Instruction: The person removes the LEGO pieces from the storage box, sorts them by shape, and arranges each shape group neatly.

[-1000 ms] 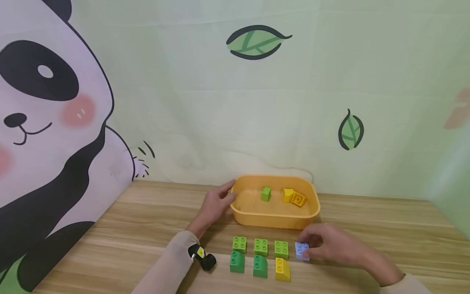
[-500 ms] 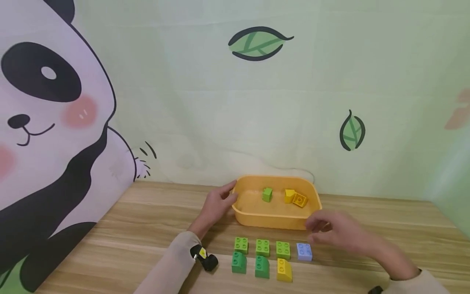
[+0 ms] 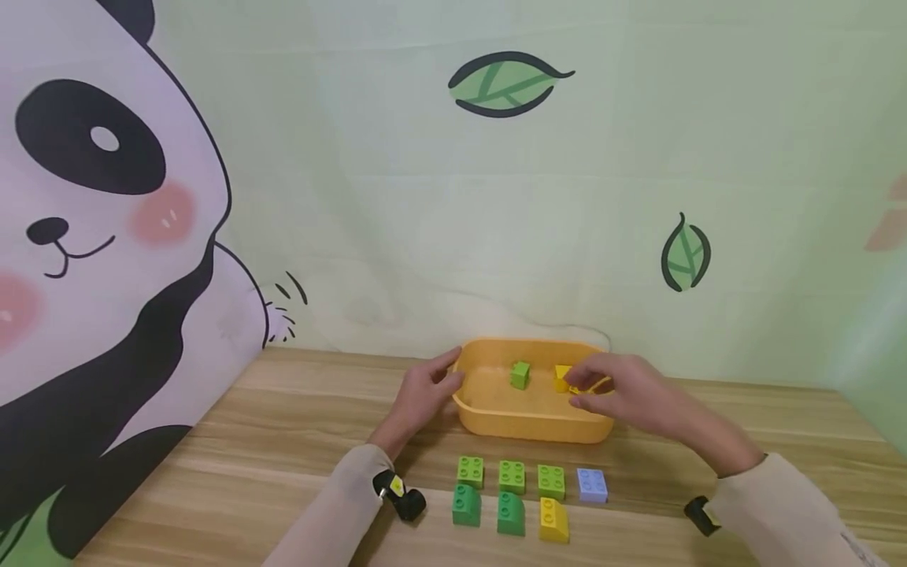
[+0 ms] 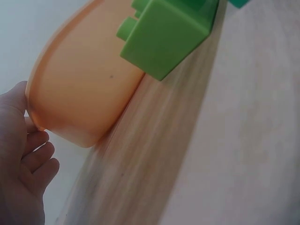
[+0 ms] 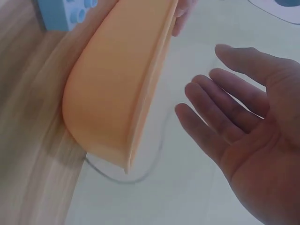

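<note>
With your left hand touching the orange tub's left end and your empty right hand spread over its right half, the yellow block inside there should feel light, stiff, best pinched by opposite sides.

A pale green backdrop rises behind the wood-grained surface, bearing a large printed panda, an upper leaf and a lower leaf; a thin cord curves near its foot.

beige long sleeves, black wrist cameras, yellow label on the left
</note>
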Action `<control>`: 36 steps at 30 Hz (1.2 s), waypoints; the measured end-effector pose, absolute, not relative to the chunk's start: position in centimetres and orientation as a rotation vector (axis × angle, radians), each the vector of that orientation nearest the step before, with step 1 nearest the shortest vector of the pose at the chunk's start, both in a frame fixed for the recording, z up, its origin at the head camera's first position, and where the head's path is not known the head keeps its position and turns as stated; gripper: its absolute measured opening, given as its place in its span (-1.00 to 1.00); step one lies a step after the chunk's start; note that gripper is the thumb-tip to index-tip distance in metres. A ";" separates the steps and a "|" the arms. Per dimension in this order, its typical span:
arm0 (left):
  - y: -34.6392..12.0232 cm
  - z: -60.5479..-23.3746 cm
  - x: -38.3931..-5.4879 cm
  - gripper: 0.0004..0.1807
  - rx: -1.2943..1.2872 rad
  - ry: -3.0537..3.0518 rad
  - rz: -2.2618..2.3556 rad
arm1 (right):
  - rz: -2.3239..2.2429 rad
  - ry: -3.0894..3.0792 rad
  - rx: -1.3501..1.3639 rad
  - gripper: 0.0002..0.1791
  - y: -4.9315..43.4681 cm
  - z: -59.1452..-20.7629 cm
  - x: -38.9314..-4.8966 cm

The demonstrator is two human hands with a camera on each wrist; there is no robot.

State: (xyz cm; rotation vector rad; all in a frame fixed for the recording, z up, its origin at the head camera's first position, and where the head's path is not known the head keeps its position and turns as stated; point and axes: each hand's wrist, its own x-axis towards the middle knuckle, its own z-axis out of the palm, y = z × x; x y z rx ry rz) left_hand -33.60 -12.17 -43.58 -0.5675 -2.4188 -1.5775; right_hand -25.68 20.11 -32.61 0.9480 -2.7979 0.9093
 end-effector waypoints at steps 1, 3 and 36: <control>-12.2 -43.6 -33.6 -0.45 -0.568 -2.418 -1.580 | 0.897 -2.789 0.956 -0.75 19.9 -32.5 -26.0; -12.2 -43.6 -33.6 -0.45 -0.567 -2.420 -1.581 | 0.869 -2.780 0.965 -0.75 19.5 -32.3 -26.6; -12.3 -43.8 -33.9 -0.46 -0.583 -2.421 -1.561 | 0.648 -2.937 0.864 -0.70 15.8 -35.2 -35.0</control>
